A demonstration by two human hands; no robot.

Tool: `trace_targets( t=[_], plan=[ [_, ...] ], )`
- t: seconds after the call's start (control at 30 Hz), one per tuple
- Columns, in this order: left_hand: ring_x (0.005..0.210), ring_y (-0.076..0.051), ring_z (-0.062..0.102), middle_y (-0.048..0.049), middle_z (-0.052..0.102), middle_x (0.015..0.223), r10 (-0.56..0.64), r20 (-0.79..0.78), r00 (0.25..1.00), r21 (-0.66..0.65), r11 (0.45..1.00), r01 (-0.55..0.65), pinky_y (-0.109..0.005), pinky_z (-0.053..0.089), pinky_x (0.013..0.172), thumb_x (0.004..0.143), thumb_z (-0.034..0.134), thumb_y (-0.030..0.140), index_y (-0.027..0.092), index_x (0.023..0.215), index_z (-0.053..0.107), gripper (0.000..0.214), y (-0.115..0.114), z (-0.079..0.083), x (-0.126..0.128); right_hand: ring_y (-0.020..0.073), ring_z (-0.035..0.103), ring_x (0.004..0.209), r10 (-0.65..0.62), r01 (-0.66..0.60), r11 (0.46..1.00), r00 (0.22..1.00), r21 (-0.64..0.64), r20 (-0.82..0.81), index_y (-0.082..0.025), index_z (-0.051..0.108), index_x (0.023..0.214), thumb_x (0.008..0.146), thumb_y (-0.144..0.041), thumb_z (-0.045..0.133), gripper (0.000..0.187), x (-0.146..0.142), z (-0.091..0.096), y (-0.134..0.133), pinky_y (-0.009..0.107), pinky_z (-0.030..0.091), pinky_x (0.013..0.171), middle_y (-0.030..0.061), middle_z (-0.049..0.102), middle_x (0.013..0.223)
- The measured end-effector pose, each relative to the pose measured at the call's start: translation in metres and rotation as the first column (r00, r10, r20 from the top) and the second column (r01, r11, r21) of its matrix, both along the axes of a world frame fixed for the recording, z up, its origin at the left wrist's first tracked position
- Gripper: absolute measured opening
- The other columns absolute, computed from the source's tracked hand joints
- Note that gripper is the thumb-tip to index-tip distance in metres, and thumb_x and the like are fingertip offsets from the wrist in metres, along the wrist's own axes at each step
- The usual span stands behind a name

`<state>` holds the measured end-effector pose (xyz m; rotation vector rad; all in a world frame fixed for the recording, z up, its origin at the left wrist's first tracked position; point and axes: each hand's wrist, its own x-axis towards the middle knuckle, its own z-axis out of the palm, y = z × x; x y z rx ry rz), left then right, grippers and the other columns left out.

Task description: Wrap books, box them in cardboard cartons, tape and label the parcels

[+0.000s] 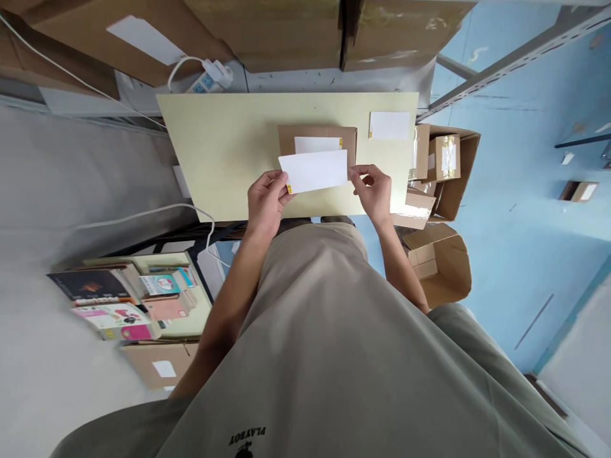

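A blank white label (315,172) with a small yellow mark at its lower left corner is held slightly tilted over the table. My left hand (268,200) grips its left end, thumb on top by the yellow mark. At the opposite edge, my right hand (373,192) has thumb and forefinger pinched together on the label's right side. Behind and partly under it from this angle lies a flat cardboard box (289,137), with another white label (315,144) on its top. A third white label (389,125) lies on the table to the right.
The pale yellow table (229,152) stands before a shelf of large cartons (286,32). A power strip (205,81) sits behind its back edge. Open cartons (458,178) holding smaller boxes stand at the right. Stacked books (95,284) are at the lower left, near a white cable (143,210).
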<state>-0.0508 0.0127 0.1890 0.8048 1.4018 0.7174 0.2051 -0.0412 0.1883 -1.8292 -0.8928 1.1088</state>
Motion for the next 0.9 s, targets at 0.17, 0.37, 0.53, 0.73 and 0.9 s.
trace_targets(
  t=[0.17,0.37,0.53,0.73,0.9],
  plan=[
    [0.104,-0.022,0.086,-0.0015,0.081,0.095,-0.045,-0.031,0.999,0.002,0.999,0.045,-0.032,0.07,0.09,0.094,0.085,0.074,0.029,0.104,0.062,0.052,0.003,0.002,0.003,0.0154,0.065,0.072,0.032,-0.034,0.999,0.996,-0.029,-0.087,-0.025,0.078,0.1,0.102,-0.074,0.074,0.049,0.0,-0.005,0.001,0.032,0.06,0.064,0.0034,0.076,0.096],
    [0.104,-0.022,0.086,-0.0019,0.082,0.095,-0.047,-0.018,0.999,0.005,0.999,0.047,-0.031,0.07,0.09,0.094,0.087,0.072,0.029,0.103,0.062,0.05,0.003,0.003,0.004,0.0163,0.064,0.074,0.052,-0.058,0.997,0.992,-0.049,-0.111,-0.025,0.076,0.1,0.102,-0.075,0.074,0.05,-0.004,-0.005,0.0,0.032,0.058,0.063,0.0019,0.07,0.089],
    [0.103,-0.023,0.087,-0.0027,0.083,0.097,-0.008,0.017,1.0,-0.01,1.0,0.008,-0.033,0.072,0.09,0.09,0.092,0.068,0.028,0.1,0.063,0.051,0.003,-0.003,0.006,0.015,0.062,0.073,0.02,-0.027,0.997,0.995,-0.066,-0.099,-0.025,0.076,0.097,0.097,-0.077,0.08,0.052,-0.01,-0.01,0.001,0.032,0.061,0.069,0.0016,0.074,0.092],
    [0.099,-0.023,0.086,-0.0024,0.081,0.093,-0.079,0.008,0.997,0.004,0.997,0.079,-0.035,0.073,0.088,0.091,0.09,0.07,0.027,0.099,0.061,0.052,0.009,-0.006,0.005,0.0146,0.062,0.071,0.0,-0.01,0.995,0.995,-0.104,-0.097,-0.025,0.07,0.09,0.095,-0.074,0.085,0.051,-0.018,-0.015,0.009,0.031,0.057,0.067,-0.0006,0.069,0.086],
    [0.099,-0.022,0.084,-0.0021,0.08,0.091,-0.087,-0.012,0.996,0.017,0.996,0.087,-0.035,0.071,0.088,0.09,0.091,0.067,0.027,0.097,0.063,0.049,0.012,-0.014,0.0,0.0146,0.061,0.072,0.014,-0.028,0.994,0.992,-0.104,-0.127,-0.026,0.067,0.088,0.098,-0.069,0.084,0.047,-0.021,-0.02,0.012,0.03,0.056,0.067,-0.0016,0.064,0.082]
  ],
)
